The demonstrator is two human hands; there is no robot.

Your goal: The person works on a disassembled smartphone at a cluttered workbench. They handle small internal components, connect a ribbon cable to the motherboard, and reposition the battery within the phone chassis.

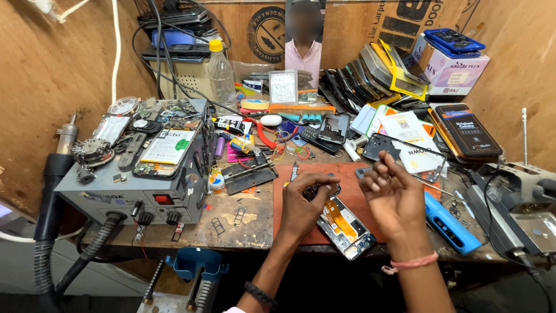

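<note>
An opened phone [346,226] with its back off lies on a reddish-brown work mat [359,177] near the bench's front edge. My left hand [304,206] rests on the phone's upper end, its fingers curled around a small dark part [317,189]. My right hand [392,194] hovers just right of the phone, palm turned up, fingers half curled; whether it pinches anything tiny I cannot tell. A pink band sits on my right wrist, a dark one on my left.
A grey hot-air rework station [139,191] with phones and parts on top stands at the left. A blue tool [449,223] lies to the right. Stacked phone screens [359,75], boxes, a plastic bottle [220,72] and tweezers crowd the back.
</note>
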